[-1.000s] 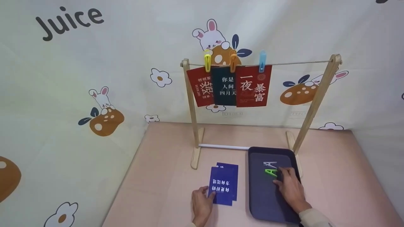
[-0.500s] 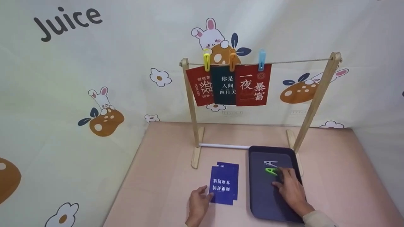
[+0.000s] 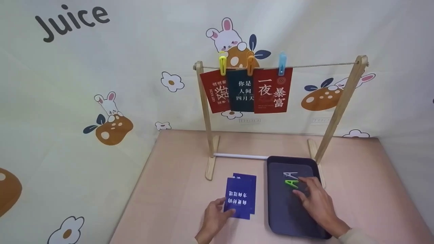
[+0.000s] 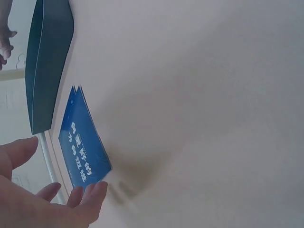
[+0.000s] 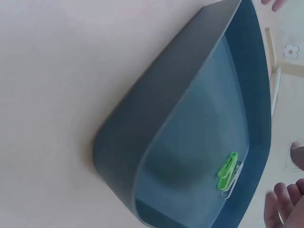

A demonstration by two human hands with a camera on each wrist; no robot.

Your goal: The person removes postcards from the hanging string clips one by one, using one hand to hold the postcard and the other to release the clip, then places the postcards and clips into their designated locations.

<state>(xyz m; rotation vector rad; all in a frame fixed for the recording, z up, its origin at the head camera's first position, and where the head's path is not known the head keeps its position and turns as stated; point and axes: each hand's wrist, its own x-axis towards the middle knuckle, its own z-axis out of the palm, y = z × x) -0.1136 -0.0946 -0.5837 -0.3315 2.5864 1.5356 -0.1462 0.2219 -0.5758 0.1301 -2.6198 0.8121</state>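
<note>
Two overlapping blue cards [image 3: 240, 198] with white lettering lie on the pink table. My left hand [image 3: 213, 217] is at their near left corner, thumb and fingers spread apart; in the left wrist view its fingers [image 4: 97, 192] appear by the card edge without pinching it. Over the dark tray [image 3: 284, 225] hovers my right hand [image 3: 320, 205], thumb and forefinger parted. Just beyond those fingertips, a green clothespin [image 3: 291, 184] and a pale clothespin [image 3: 290, 175] lie in the tray. The right wrist view shows space between the hand and the green clothespin [image 5: 228, 171].
Behind stands a wooden rack with a cord [image 3: 322, 65]. Yellow [image 3: 222, 65], orange [image 3: 250, 65] and light blue [image 3: 282, 64] clothespins hold red, dark green and red [image 3: 273, 90] cards on it. A white bar [image 3: 240, 156] joins the rack's feet.
The left hand drew slightly left off the cards, then came back to their corner. My right hand has shifted a little to the right, its fingers more spread; clothespins and cards stay put.
</note>
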